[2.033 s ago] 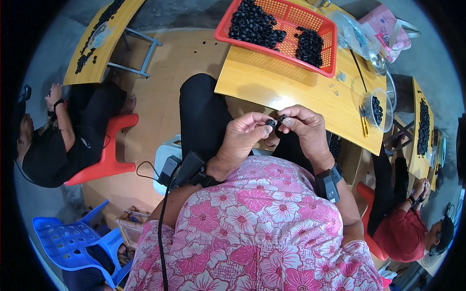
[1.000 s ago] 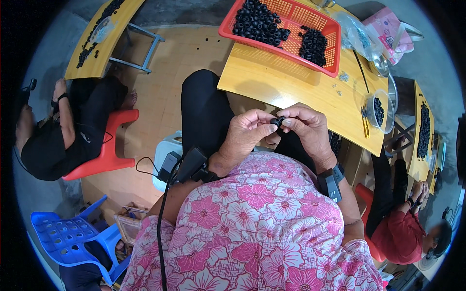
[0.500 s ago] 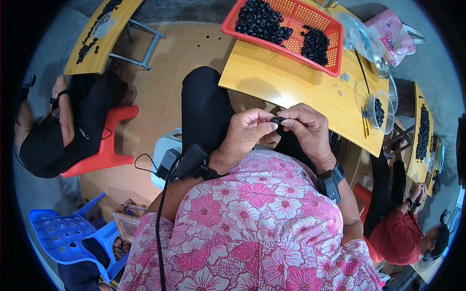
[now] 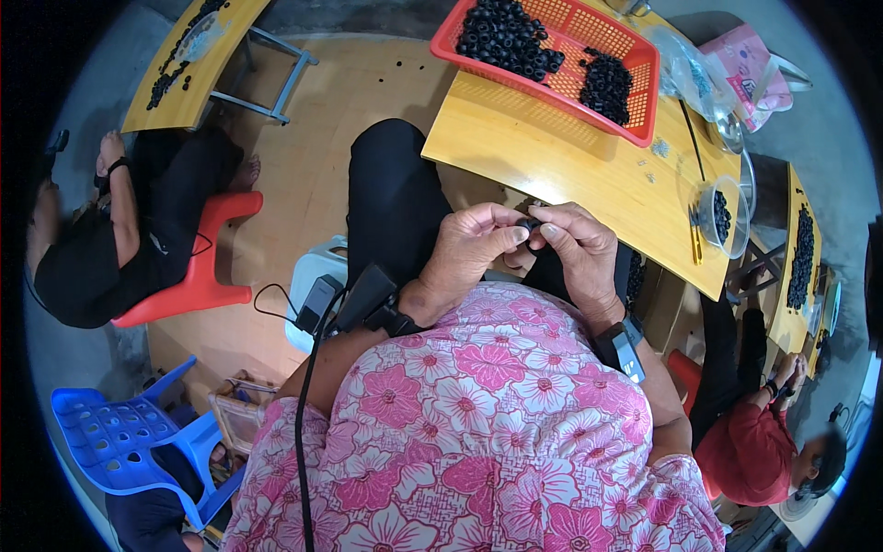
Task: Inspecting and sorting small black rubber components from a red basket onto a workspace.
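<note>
A small dark part (image 4: 529,224), black and mostly covered by my fingers, is held between both hands over my lap, just off the table's near edge. My left hand (image 4: 467,250) pinches it with thumb and forefinger. Against its other side, my right hand (image 4: 583,247) closes thumb and forefinger. Its exact shape is too covered to tell. On the table ahead, a red mesh basket (image 4: 552,101) holds a pile of black ring-like parts (image 4: 504,41) and a separate pile of smaller black pieces (image 4: 605,87).
A clear bowl (image 4: 737,225) of black parts sits on the yellow table (image 4: 515,138), beside a slim yellow tool (image 4: 695,237) and tiny clear bits (image 4: 659,147). Plastic bags (image 4: 743,69) lie behind. Seated people (image 4: 92,262) flank me; a blue chair (image 4: 115,442) is lower left.
My right fingers have shifted slightly around the small black part while both hands keep their pinch. The whole view has moved a little; the basket and table lie slightly farther right.
</note>
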`<act>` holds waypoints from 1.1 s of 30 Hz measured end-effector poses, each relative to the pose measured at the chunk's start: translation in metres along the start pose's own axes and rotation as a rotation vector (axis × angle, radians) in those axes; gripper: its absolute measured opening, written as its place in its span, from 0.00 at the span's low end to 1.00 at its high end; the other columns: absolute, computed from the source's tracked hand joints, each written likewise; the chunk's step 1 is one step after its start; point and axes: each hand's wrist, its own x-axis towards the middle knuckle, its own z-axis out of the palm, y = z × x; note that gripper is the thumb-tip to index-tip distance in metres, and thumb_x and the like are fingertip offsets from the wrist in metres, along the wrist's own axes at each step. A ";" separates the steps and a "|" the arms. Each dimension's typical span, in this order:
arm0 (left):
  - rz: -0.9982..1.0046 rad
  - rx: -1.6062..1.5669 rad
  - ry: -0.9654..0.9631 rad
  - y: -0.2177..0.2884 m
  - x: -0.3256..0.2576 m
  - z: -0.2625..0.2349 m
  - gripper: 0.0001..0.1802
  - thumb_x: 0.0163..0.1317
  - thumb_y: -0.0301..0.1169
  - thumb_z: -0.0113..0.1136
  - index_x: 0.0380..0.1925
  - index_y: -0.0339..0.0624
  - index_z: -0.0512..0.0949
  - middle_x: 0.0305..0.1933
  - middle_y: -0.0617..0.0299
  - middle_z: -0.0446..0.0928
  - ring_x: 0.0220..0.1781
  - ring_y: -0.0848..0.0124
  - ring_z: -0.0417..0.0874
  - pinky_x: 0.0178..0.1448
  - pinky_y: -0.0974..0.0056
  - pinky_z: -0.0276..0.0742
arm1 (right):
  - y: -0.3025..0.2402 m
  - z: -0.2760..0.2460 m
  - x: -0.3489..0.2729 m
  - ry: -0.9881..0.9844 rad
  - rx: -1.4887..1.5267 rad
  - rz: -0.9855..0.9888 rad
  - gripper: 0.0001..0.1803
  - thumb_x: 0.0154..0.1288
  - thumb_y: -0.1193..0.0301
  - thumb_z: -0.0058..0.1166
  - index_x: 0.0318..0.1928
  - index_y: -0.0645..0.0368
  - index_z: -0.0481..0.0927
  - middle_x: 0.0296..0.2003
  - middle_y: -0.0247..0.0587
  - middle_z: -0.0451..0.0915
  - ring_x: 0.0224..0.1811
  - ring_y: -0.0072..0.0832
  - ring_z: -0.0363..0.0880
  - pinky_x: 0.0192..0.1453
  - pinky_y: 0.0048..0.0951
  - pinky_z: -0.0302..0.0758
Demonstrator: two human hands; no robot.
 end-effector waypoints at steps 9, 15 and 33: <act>0.011 0.022 -0.003 0.002 -0.001 0.001 0.08 0.62 0.25 0.58 0.41 0.36 0.77 0.37 0.64 0.79 0.39 0.80 0.75 0.44 0.73 0.71 | 0.004 0.000 0.003 0.033 0.172 0.189 0.10 0.62 0.77 0.56 0.44 0.61 0.83 0.30 0.35 0.78 0.29 0.17 0.76 0.28 0.17 0.73; 0.016 0.049 0.021 0.004 -0.001 0.001 0.08 0.62 0.25 0.59 0.41 0.36 0.78 0.37 0.64 0.79 0.38 0.80 0.75 0.44 0.73 0.71 | 0.004 0.003 0.004 0.056 0.318 0.283 0.09 0.62 0.77 0.56 0.42 0.63 0.83 0.28 0.36 0.80 0.27 0.17 0.76 0.27 0.17 0.72; 0.082 0.068 0.027 -0.001 -0.001 -0.002 0.08 0.61 0.23 0.59 0.41 0.34 0.78 0.36 0.63 0.80 0.39 0.79 0.76 0.44 0.73 0.72 | 0.010 0.000 0.006 0.021 0.371 0.339 0.08 0.62 0.75 0.57 0.41 0.63 0.82 0.26 0.35 0.80 0.26 0.17 0.76 0.25 0.17 0.70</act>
